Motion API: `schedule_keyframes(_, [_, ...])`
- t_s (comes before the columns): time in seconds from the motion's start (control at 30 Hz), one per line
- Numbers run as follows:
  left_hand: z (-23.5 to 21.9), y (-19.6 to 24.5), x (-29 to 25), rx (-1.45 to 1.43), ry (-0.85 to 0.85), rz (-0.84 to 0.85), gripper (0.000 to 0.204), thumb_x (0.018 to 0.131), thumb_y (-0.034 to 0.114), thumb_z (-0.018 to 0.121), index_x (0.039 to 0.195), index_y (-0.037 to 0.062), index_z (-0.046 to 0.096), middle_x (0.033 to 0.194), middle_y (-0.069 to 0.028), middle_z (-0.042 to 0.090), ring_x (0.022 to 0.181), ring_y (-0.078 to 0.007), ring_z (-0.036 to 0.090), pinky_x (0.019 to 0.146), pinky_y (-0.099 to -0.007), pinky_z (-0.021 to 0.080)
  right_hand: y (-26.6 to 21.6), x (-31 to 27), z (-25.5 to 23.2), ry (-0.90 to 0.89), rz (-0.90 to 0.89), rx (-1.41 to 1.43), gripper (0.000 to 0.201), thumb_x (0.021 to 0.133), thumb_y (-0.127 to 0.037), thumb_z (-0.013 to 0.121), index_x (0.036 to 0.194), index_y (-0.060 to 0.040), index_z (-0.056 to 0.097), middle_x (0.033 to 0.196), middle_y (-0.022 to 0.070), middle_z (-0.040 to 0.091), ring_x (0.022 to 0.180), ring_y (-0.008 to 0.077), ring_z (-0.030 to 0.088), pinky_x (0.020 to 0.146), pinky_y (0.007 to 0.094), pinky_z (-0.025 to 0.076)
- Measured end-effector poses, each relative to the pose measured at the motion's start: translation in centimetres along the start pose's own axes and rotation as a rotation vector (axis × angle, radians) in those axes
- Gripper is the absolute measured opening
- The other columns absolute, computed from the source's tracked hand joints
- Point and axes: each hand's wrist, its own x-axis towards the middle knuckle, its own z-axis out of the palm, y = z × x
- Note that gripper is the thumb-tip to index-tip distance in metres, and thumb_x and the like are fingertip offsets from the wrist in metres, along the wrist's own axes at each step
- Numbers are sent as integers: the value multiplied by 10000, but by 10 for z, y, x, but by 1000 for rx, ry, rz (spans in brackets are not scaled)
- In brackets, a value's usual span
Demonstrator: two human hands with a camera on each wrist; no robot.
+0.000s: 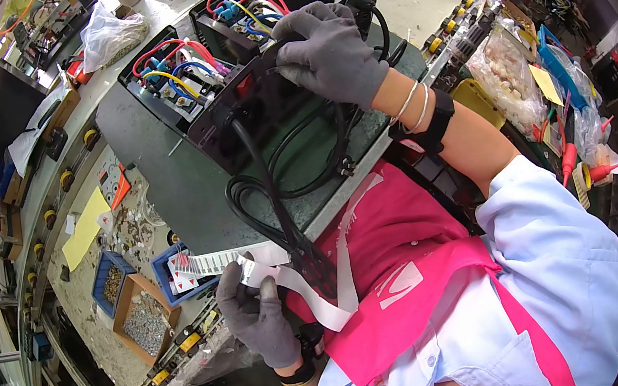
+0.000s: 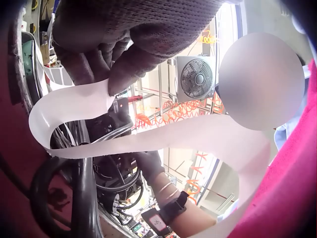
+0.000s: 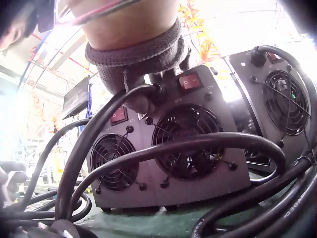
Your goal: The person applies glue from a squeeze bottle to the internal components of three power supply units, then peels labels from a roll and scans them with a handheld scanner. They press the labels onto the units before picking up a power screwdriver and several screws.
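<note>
My gloved left hand (image 1: 260, 320) pinches a white label strip (image 1: 327, 314) between thumb and fingertips in front of the pink apron. The strip loops down and up again in the left wrist view, past the glove (image 2: 119, 44). My gloved right hand (image 1: 332, 54) is at the top edge of a black metal case (image 1: 233, 112) with open top and coloured wires inside. In the right wrist view its thumb (image 3: 141, 104) presses on the panel between two red rocker switches, fingers over the edge; a small white piece shows beside the thumb. Thick black power cables (image 1: 255, 153) hang from the cases.
More open cases (image 1: 240, 23) stand behind, on the dark green board (image 1: 135, 155). Left are a blue bin (image 1: 178, 280), a cardboard tray of small parts (image 1: 144, 321) and yellow paper (image 1: 86, 226). Roller rails (image 1: 187, 339) edge the bench. Plastic bags (image 1: 507, 71) lie to the right.
</note>
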Motion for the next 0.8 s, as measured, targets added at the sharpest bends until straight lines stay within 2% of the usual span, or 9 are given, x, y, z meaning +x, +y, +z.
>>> schedule_keyframes(0.27, [1,1,1,-13,-8,9,457,835,-48,570,1272,-24,439,1209,-158,532,1043,-190,569,872,-296,502,0,0,2,7,3,-13,110,714,-281,685,738,-174,681,983,-24,583,967,234,518,805,442,361])
schedule_keyframes(0.8, [-2,-5,-2,-11,21,11,468,829,-46,576,1275,-21,434,1181,-145,549,984,-173,591,781,-267,535,-4,1,6,-23,50,-32,124,729,-297,669,754,-178,693,1002,-15,575,982,241,508,850,453,353])
